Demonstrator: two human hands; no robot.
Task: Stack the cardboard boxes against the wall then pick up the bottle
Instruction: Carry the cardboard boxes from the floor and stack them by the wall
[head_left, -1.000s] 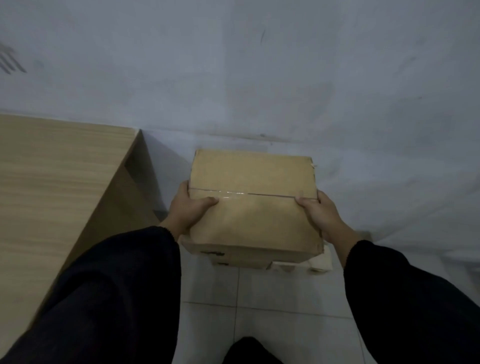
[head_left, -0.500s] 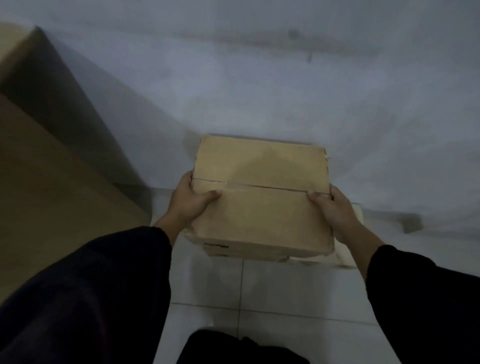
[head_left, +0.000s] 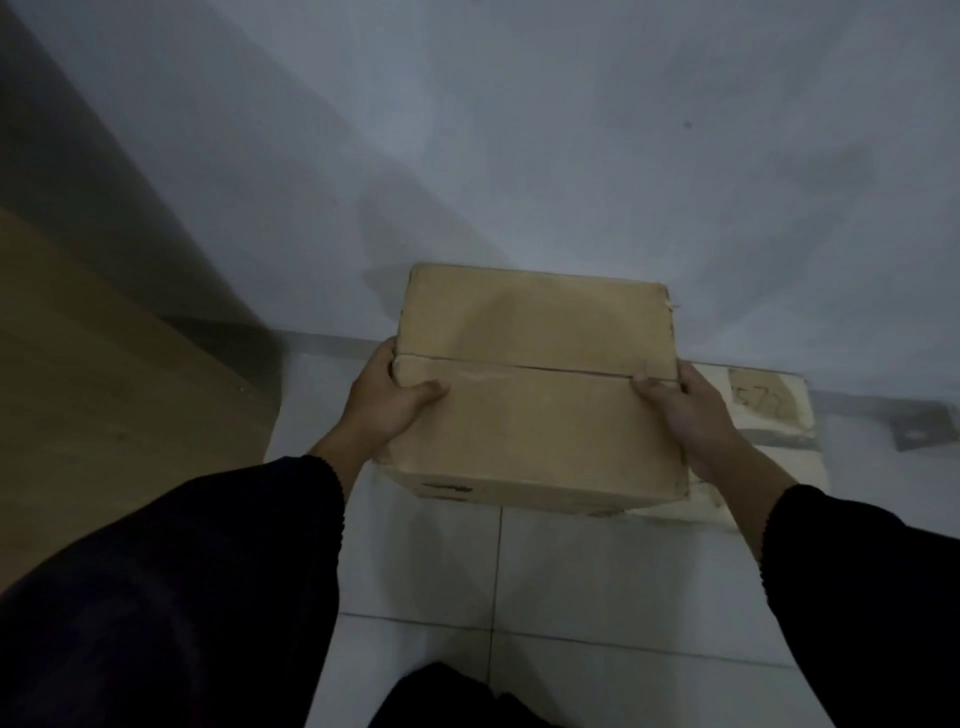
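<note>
A brown cardboard box (head_left: 535, 395) with a taped seam across its top is held in front of me, close to the white wall (head_left: 519, 156). My left hand (head_left: 387, 402) grips its left side, thumb on top. My right hand (head_left: 683, 415) grips its right side, thumb on the seam. Under and to the right of it lies a paler cardboard box (head_left: 763, 415) on the floor against the wall, with handwriting on its top. No bottle is in view.
A wooden table or cabinet (head_left: 93, 374) fills the left side, its dark side panel meeting the wall. White floor tiles (head_left: 597, 582) lie below the boxes. A grey metal bracket (head_left: 919, 434) sits at the wall's base on the right.
The view has tilted down and drawn nearer. The held box has moved lower toward the pale box on the floor, more of which now shows at the right. Both hands keep their grip.
</note>
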